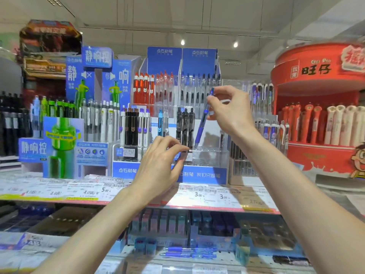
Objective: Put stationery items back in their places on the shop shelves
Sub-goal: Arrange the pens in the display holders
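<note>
While right hand pinches slim blue pen, left hand fingers touch clear plastic rack, grasping nothing.

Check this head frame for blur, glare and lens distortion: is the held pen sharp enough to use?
Head view: the blue pen and right hand are fairly sharp; the left hand slightly soft. Edges bend from the wide lens, and the red stand curves. Ceiling lights flare mildly; the clear pen rack shows reflections; the lower shelf is smeared.
</note>
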